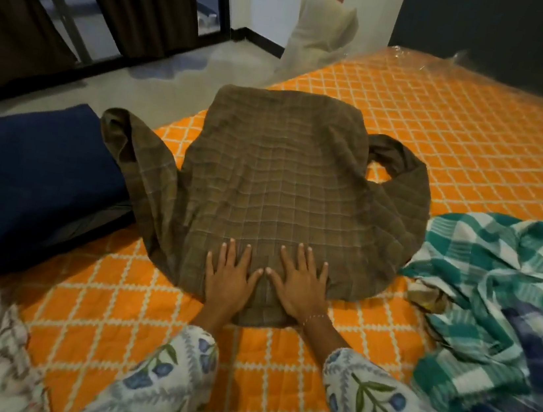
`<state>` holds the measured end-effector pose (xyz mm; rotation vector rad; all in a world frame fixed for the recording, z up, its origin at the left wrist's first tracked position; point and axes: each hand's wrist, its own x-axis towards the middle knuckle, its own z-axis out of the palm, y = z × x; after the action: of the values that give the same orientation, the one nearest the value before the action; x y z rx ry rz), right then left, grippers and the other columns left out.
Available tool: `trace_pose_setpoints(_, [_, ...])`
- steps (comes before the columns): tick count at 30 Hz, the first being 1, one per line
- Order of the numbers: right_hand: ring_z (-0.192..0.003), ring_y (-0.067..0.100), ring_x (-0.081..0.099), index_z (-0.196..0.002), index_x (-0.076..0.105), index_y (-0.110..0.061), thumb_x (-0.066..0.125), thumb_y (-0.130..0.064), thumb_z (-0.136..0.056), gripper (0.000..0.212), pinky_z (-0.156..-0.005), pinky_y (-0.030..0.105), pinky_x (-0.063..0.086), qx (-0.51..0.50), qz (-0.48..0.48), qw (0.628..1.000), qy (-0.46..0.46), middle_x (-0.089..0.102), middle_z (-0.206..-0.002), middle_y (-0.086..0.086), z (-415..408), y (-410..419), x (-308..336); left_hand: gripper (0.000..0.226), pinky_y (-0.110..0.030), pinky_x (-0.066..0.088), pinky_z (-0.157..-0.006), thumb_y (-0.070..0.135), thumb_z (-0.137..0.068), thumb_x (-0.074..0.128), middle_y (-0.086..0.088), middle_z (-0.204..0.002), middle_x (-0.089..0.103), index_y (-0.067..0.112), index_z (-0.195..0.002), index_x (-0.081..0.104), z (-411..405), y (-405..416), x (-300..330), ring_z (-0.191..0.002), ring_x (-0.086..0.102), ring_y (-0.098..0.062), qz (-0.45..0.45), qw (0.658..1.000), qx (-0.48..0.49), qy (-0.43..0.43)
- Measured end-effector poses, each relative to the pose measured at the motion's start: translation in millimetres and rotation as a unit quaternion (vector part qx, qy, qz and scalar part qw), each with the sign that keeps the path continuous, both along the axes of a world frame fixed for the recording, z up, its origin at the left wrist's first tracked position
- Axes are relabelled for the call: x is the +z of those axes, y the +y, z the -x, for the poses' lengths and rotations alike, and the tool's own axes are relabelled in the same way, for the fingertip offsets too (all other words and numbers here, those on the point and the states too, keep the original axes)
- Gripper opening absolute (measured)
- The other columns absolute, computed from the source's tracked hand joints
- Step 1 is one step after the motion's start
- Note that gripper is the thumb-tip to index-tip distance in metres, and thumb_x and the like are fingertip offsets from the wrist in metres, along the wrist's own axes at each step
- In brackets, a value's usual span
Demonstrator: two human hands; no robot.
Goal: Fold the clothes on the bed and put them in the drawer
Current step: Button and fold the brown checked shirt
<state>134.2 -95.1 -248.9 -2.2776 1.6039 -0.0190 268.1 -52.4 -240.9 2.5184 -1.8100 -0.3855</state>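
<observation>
In the head view, no drawer or other container is seen; the clothes lie loose on an orange bed cover (445, 132) with a white lattice print. A brown checked shirt (276, 185) is spread flat, back side up, on the near part of the bed, its collar end toward the person and its hem at the far side. Fine pale lines form the check, and the cloth is lightly wrinkled. One sleeve is draped out beyond the left fingers onto a dark blue cushion (35, 181); the other sleeve is curled in a loop beyond the right fingers. The left hand (228, 278) and the right hand (299, 287) are laid flat on the shirt's near edge, fingers straight and spread wide, thumbs nearly touching, nothing gripped. Floral sleeves (372, 402) are worn on both forearms. Just right of the right fingers, a crumpled green and white checked cloth (483, 268) is heaped, with a blue checked cloth (534, 347) against it.
</observation>
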Motion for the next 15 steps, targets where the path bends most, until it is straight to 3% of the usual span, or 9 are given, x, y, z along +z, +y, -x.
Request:
trace_pose_setpoints(2, [-0.148,0.024,-0.005,-0.151,0.003,-0.035,-0.007,-0.072,-0.076,0.084,-0.113,0.058,-0.005,-0.009,0.015,0.999,0.036,-0.003,-0.161,0.005,7,12,-13,0.080,-0.045,-0.011,-0.115,0.065,-0.082,-0.007,-0.004,-0.160,-0.002,0.029,-0.152,0.007,3,15,-19,-0.147,-0.006,-0.021,0.015,1.000,0.022,0.008])
trace_pose_setpoints(6, [-0.148,0.026,-0.007,-0.151,0.001,-0.036,-0.009,-0.072,-0.072,0.087,-0.109,0.064,-0.006,-0.019,0.002,0.999,0.044,-0.005,-0.161,0.003,11,25,-14,0.070,-0.045,-0.011,-0.115,0.063,-0.091,0.005,-0.004,-0.160,-0.004,0.028,-0.152,0.006,10,22,-28,-0.147,-0.007,-0.022,0.004,1.000,0.024,-0.010])
trace_pose_setpoints(9, [-0.148,0.025,-0.006,-0.151,-0.002,-0.037,-0.012,-0.071,-0.070,0.088,-0.109,0.065,-0.004,-0.020,0.009,0.998,0.056,-0.005,-0.161,0.003,23,44,-17,0.084,-0.046,-0.011,-0.115,0.064,-0.079,-0.006,-0.007,-0.160,0.002,0.027,-0.152,0.011,18,42,-30,-0.147,-0.002,-0.024,0.025,0.999,0.020,0.001])
trace_pose_setpoints(15, [-0.148,0.027,0.000,-0.151,0.003,-0.035,-0.012,-0.075,-0.076,0.086,-0.111,0.061,-0.003,-0.013,0.014,0.998,0.054,0.000,-0.161,0.006,60,102,-17,0.068,-0.048,0.008,-0.113,0.057,-0.088,0.024,-0.014,-0.150,0.037,0.020,-0.141,0.046,55,100,-30,-0.138,0.034,-0.032,0.052,0.998,0.028,0.026])
